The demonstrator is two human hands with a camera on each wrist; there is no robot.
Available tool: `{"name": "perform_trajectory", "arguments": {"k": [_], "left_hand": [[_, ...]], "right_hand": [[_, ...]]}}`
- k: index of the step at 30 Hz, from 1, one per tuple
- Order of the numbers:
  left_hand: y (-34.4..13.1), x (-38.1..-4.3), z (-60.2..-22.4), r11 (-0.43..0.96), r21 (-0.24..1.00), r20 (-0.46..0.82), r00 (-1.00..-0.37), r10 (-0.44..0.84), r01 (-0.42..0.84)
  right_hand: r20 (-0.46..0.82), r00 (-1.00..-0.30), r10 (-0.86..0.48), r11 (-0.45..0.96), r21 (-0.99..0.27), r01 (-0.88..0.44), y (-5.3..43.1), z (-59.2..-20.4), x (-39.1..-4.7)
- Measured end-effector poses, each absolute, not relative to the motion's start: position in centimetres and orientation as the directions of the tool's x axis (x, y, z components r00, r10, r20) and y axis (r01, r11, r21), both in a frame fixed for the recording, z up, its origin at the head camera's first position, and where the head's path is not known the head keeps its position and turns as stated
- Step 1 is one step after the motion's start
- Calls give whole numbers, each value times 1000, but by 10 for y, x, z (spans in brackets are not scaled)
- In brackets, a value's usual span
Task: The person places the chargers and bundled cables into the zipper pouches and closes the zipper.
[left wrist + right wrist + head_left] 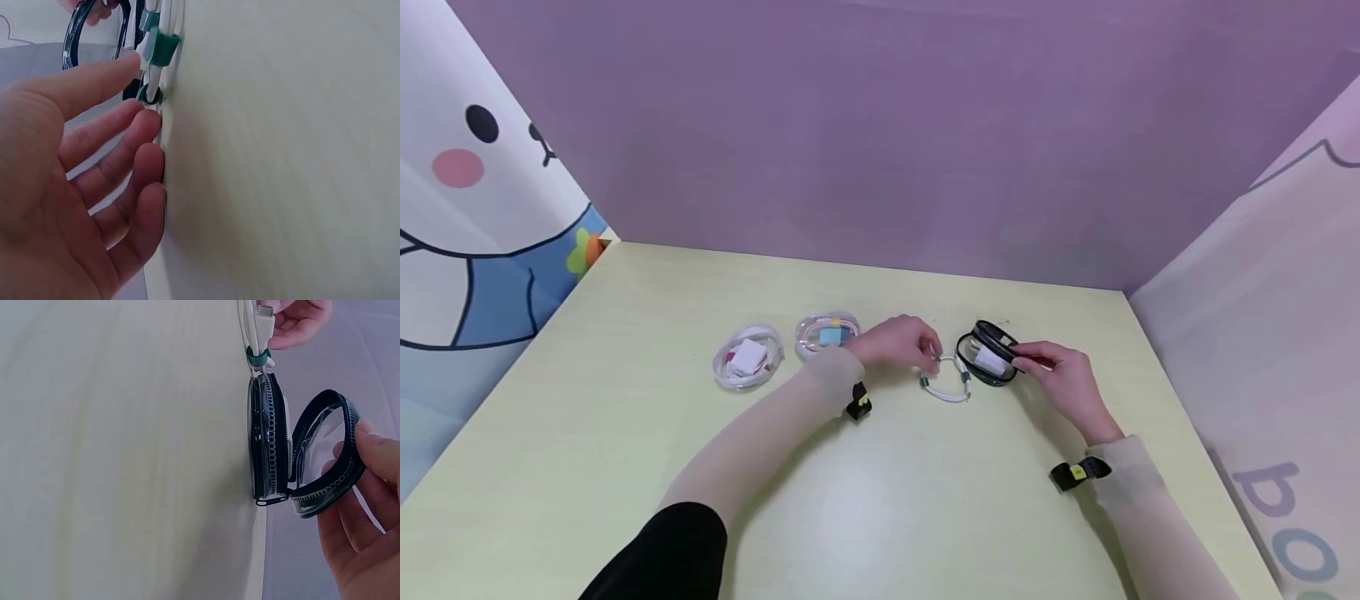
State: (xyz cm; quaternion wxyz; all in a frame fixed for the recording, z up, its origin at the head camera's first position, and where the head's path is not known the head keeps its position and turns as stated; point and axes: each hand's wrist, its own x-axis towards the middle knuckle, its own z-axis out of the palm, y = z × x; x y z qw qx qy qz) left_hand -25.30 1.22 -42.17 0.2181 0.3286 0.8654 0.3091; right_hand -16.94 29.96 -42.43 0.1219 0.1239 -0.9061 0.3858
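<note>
Near the far side of the table, my right hand [1064, 383] pinches the raised lid [350, 456] of a round, clear zip case with black trim [992, 333]. The case's base [269, 437] stays on the table with a white charger plug [990, 361] in it. Just left of it lies a coiled white charging cable [951, 398], bound with dark green ties [164, 49]. My left hand [901, 342] has its thumb and forefinger at the coil's far left edge, pinching it. The cable's connector [265, 324] shows beside those fingers in the right wrist view.
Left of my left hand lie two more round clear cases, one with a white charger [748, 357], the other with a blue charger [831, 336]. A purple curtain [880, 142] hangs behind the table [880, 517], and printed cloths hang on both sides.
</note>
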Motion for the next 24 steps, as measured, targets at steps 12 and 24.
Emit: {"name": "perform_trajectory", "arguments": {"k": [12, 24], "left_hand": [[22, -246, -422, 714, 561, -198, -770, 606, 418], [20, -250, -424, 584, 719, -110, -768, 631, 377]], "right_hand": [[308, -942, -134, 660, -682, -316, 299, -424, -169], [287, -950, -122, 649, -702, -295, 302, -426, -169]]}}
